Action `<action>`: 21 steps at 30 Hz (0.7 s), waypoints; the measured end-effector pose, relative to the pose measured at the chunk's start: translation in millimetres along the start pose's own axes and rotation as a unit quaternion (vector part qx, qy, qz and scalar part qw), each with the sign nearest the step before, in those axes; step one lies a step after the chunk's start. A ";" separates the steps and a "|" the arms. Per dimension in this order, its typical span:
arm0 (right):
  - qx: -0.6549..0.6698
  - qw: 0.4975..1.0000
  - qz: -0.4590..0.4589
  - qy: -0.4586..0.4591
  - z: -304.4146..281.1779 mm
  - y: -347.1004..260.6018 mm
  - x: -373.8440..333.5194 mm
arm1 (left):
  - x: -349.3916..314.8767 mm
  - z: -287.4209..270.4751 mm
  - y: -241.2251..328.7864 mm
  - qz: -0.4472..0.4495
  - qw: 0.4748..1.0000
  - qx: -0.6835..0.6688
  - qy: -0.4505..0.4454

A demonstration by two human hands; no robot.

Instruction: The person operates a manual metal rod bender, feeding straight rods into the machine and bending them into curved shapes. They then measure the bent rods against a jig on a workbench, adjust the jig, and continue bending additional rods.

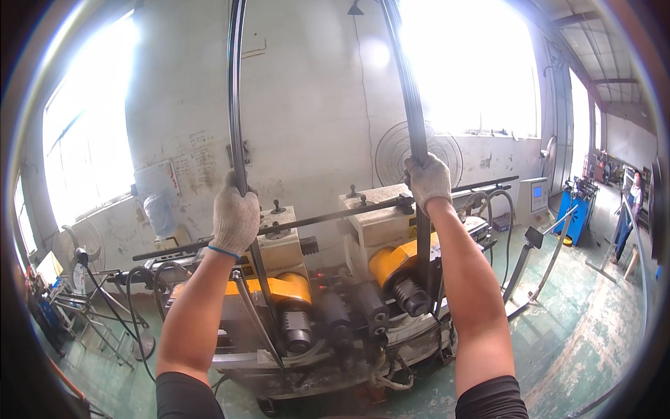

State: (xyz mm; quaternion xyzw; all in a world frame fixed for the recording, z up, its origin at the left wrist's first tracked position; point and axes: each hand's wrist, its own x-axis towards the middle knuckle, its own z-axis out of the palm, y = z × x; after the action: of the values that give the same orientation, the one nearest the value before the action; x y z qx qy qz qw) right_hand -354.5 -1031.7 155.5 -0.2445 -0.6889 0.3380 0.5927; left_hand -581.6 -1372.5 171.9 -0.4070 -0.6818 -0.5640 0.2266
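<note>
My left hand [236,215], in a pale knit glove, is closed around a long dark metal bar [236,84]. My right hand [428,183], gloved alike, grips a second long dark metal bar [410,84]. Both bars stand nearly upright, run out of the top of the view and continue below my hands towards a machine [377,216] with pale housings. Whether the two bars join is not shown. Low on the machine, yellow parts [287,288] carry black ribbed cylinders [297,332]. A thin dark rail [328,216] crosses at about the height of my hands.
A round fan [453,150] is behind my right hand, by the wall. To the right are a control box [537,195], slanted metal stands [533,237], a blue machine [575,202] and a distant person [636,190]. A metal rack [84,300] and hanging cables stand left.
</note>
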 end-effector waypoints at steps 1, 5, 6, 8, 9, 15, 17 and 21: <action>0.002 1.000 0.000 -0.001 0.4 0.0 0.0 | -0.1 0.0 -0.3 0.000 1.000 -0.002 0.002; -0.015 1.000 -0.008 0.005 -1.1 -0.6 0.2 | 2.0 1.2 -4.9 0.017 1.000 0.002 0.011; -0.024 1.000 -0.012 0.009 -1.1 -0.8 -0.1 | 2.4 0.7 -6.2 0.025 1.000 0.007 0.014; -0.046 0.999 -0.013 0.005 -4.4 -7.2 -3.2 | 1.8 -1.0 -6.1 0.020 1.000 0.011 0.012; -0.059 0.998 -0.013 0.003 -4.9 -9.4 -4.2 | 1.7 -1.8 -6.9 0.017 1.000 0.012 0.011; -0.015 1.000 0.010 0.009 -9.8 3.2 7.5 | -2.2 -14.0 -6.0 -0.037 0.997 -0.068 0.020; 0.032 0.999 0.035 0.008 -15.8 -4.2 1.7 | -4.4 -22.0 -4.4 -0.046 0.996 -0.071 0.015; 0.026 0.998 0.054 -0.011 -24.4 3.2 -11.5 | -15.9 -34.4 -6.3 -0.050 0.999 0.015 -0.010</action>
State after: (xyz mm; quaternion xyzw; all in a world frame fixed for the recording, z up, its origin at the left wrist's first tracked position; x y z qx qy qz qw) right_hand -328.7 -1033.8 147.2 -0.2619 -0.6719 0.3902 0.5725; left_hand -582.8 -1410.3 165.0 -0.3746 -0.7120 -0.5604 0.1967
